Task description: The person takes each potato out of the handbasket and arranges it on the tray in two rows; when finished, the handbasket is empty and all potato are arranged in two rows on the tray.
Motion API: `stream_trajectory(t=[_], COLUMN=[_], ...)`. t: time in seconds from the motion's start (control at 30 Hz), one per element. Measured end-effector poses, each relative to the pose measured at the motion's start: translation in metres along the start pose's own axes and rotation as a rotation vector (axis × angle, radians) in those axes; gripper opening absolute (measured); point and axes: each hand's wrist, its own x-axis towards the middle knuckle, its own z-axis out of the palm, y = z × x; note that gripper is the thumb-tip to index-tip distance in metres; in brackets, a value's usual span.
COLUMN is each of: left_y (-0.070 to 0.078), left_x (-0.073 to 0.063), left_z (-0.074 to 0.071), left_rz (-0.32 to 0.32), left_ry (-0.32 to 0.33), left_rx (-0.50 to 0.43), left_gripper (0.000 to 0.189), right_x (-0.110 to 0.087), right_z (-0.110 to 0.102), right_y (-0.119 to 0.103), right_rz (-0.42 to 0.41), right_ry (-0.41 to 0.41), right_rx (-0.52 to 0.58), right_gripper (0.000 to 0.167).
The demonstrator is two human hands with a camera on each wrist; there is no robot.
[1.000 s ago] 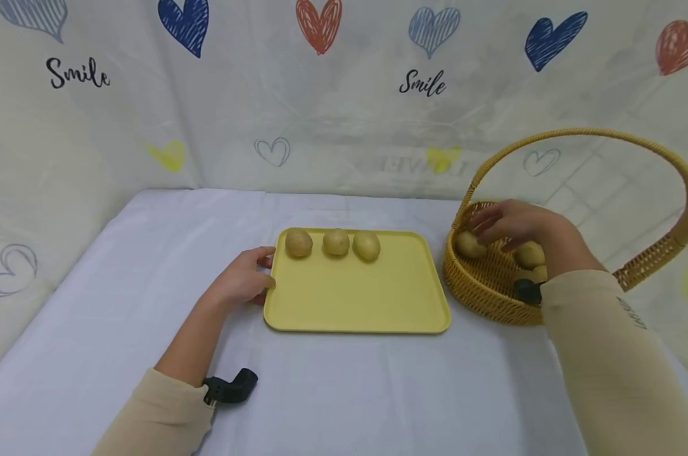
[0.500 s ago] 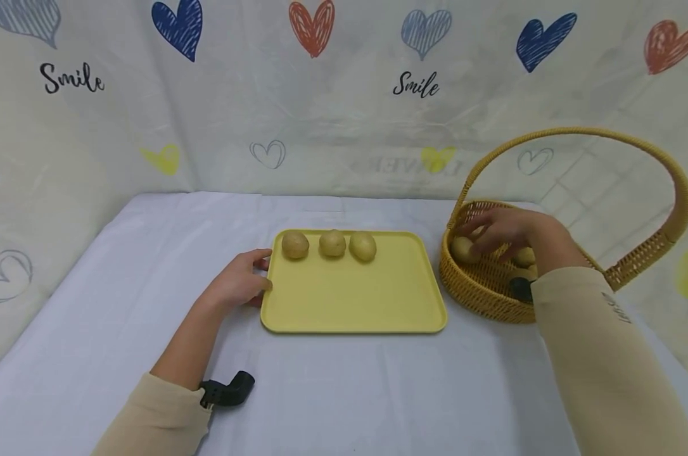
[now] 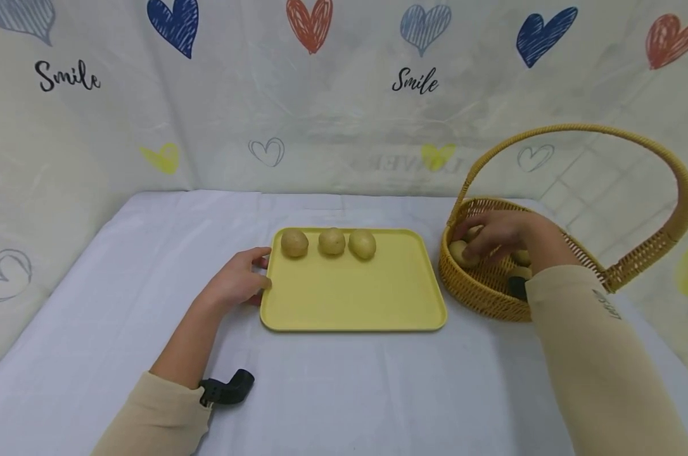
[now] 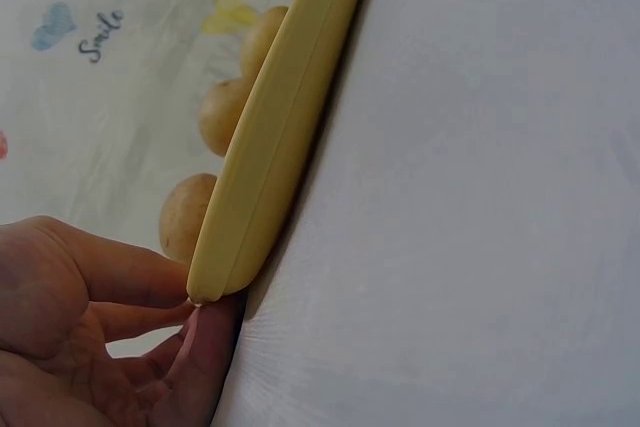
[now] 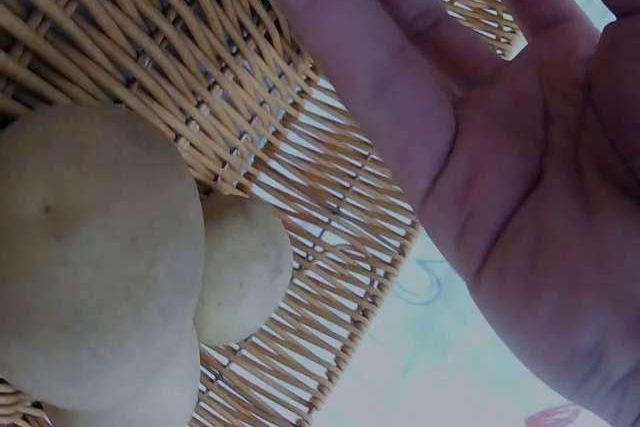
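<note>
My left hand (image 3: 241,277) pinches the left edge of a yellow tray (image 3: 355,297); in the left wrist view the tray's rim (image 4: 225,277) sits between thumb and fingers. Three potatoes, a left one (image 3: 294,243), a middle one (image 3: 331,242) and a right one (image 3: 362,244), stand in a row along the tray's far side. Inside the wicker basket (image 3: 481,307), my right hand (image 3: 506,233) has thumb and fingers around a potato (image 3: 459,253) by the left wall. The right wrist view shows its palm (image 5: 540,167), with the fingertips out of frame.
More potatoes lie in the basket, including a large one (image 5: 90,247) and a smaller one (image 5: 245,272). The basket's tall handle (image 3: 578,128) arches over the right forearm. A white cloth (image 3: 332,392) covers the table, and a heart-print curtain (image 3: 344,101) hangs behind.
My right hand has reached lower and to the left in the basket, closing its fingers about the potato, which has shifted slightly. The left hand, tray and its three potatoes hold still.
</note>
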Motion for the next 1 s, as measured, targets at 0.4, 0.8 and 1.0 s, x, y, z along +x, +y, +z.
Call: stream_trajectory(t=[0.4, 0.8, 1.0], left_y=[0.001, 0.000, 0.000], left_x=[0.000, -0.001, -0.001], left_z=[-0.001, -0.001, -0.001], left_rz=[-0.008, -0.006, -0.012], left_ry=[-0.004, -0.001, 0.000], left_rx=[-0.003, 0.001, 0.001], left_gripper=[0.078, 0.078, 0.078], right_x=[-0.001, -0.005, -0.005], right_z=[-0.003, -0.007, -0.009], right_y=[0.008, 0.014, 0.015], right_rz=[-0.026, -0.044, -0.067], right_ry=[-0.014, -0.017, 0.047], right_rx=[0.072, 0.085, 0.115], right_gripper=[0.066, 0.067, 0.069])
